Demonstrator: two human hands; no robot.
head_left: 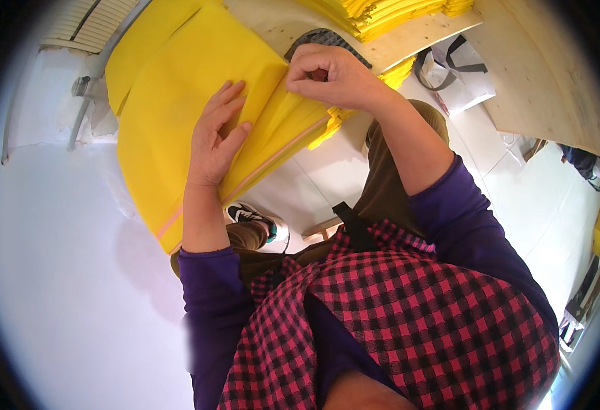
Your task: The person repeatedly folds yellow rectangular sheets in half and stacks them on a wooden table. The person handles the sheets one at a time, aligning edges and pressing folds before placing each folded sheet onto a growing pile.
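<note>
A large yellow fabric piece (170, 130) spreads over the work surface in front of me, layered and folded, with a pale orange strip along its near edge. My left hand (218, 140) lies on it with the fingers slightly spread. At the fabric's right edge, my right hand (337, 76) is closed, thumb and forefinger pinched together on the yellow fabric. The curled fingers partly hide what lies in the palm. Just behind the right hand is a dark grey, rounded, textured object (324, 42), partly covered by it.
Stacks of folded yellow fabric (389, 17) lie on a wooden table (423, 37) at the far right. A white bag with dark handles (457, 75) stands beside it. My legs and a black-and-white shoe (248, 213) are below the fabric. A metal pipe (84, 102) runs at the left wall.
</note>
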